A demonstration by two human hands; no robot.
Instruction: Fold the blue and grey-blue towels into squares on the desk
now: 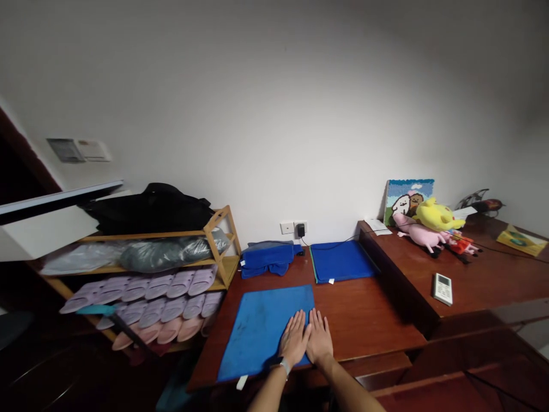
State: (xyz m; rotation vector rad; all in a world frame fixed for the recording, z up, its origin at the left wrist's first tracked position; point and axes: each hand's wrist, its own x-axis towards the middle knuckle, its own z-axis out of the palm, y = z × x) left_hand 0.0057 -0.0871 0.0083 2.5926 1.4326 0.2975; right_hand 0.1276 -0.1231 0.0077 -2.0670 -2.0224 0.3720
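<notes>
Left hand (294, 339): wearing a pale wristband (284, 366), it lies palm-down on the light-blue rectangular fabric cloth (263, 323), fingers straight and close together.
Right hand (319, 339): we lay it flat across the cloth's right edge, fingers straight, slightly apart.
Cloth: spread on our reddish-brown wooden counter (364, 320).
Behind it: we see a royal-blue folded cloth (343, 261), right, and a rumpled blue fabric pile (266, 260), left.

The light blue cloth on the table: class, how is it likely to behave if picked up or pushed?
The light blue cloth would probably sag if lifted by a corner, since it looks thin and lies flat. It is likely light, being so thin. Pushed, it may bunch beside the left hand, which rests on it.
</notes>
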